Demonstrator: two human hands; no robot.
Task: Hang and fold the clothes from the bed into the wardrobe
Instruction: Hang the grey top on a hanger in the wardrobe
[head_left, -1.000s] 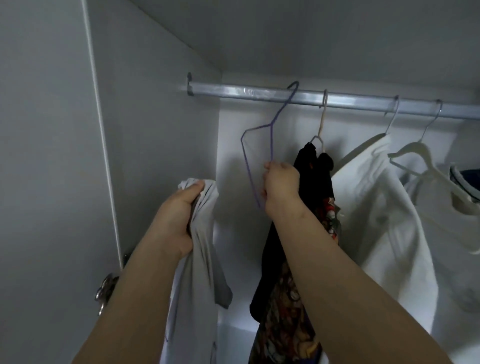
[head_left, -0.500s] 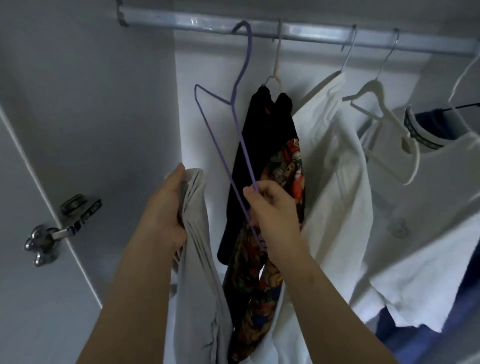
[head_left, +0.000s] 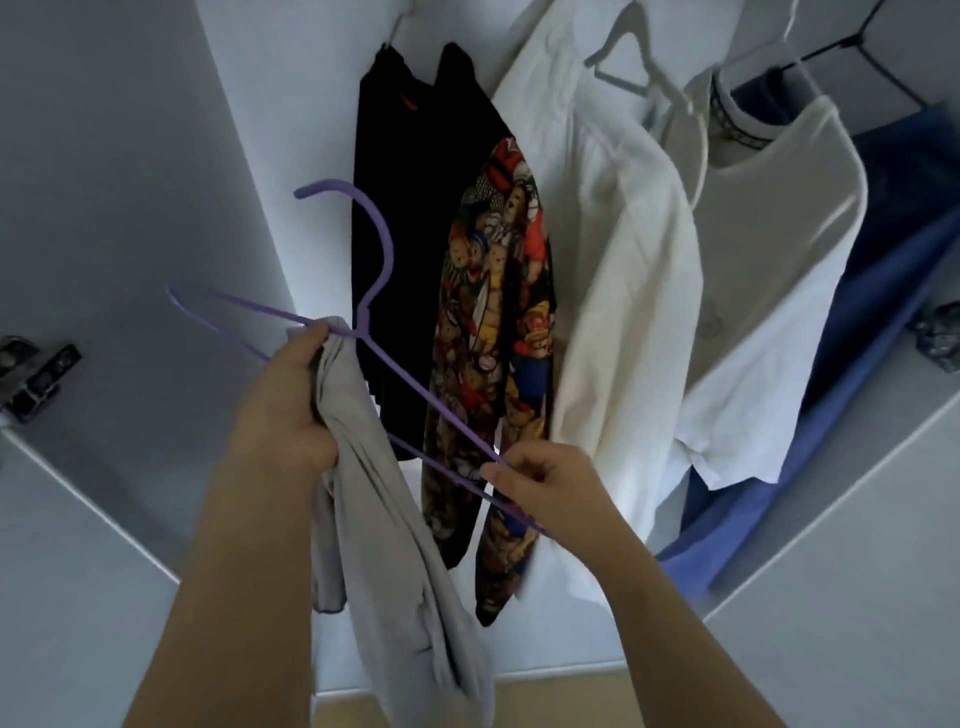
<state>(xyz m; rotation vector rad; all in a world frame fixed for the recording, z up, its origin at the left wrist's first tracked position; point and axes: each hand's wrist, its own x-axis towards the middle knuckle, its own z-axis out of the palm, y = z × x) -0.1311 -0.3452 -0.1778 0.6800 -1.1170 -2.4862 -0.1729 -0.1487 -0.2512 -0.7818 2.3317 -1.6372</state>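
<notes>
Head view, change since the earlier frames: the purple hanger (head_left: 415, 395) is off the rail and down at chest height, and our gaze has dropped so the rail is out of frame.

Head view, items:
- Purple hanger: thin wire, hook up and to the left, frame slanting down to the right. We judge it light, springy and easily twisted.
- Right hand (head_left: 545, 488): fingers curled, pinching the hanger's lower right end. The hanger's left arm passes by our other hand's fingers; whether they also hold it we cannot tell.
- Left hand (head_left: 283, 405): closed round the bunched top of the grey garment (head_left: 395, 545).
- Grey garment: hangs limp from the fist, in front of the open wardrobe (head_left: 130, 156), just beside the hanger's neck. Soft, light, no stiffness; we judge it will slump and slide off smooth wire unless taken at the neck opening or shoulder seam and spread.
- Already hung: black printed shirt (head_left: 488, 312), white shirt (head_left: 613, 249), second white shirt (head_left: 779, 270), blue cloth (head_left: 883, 291) behind, white hanger (head_left: 634, 67).
- Door hinge (head_left: 36, 384), far left.
</notes>
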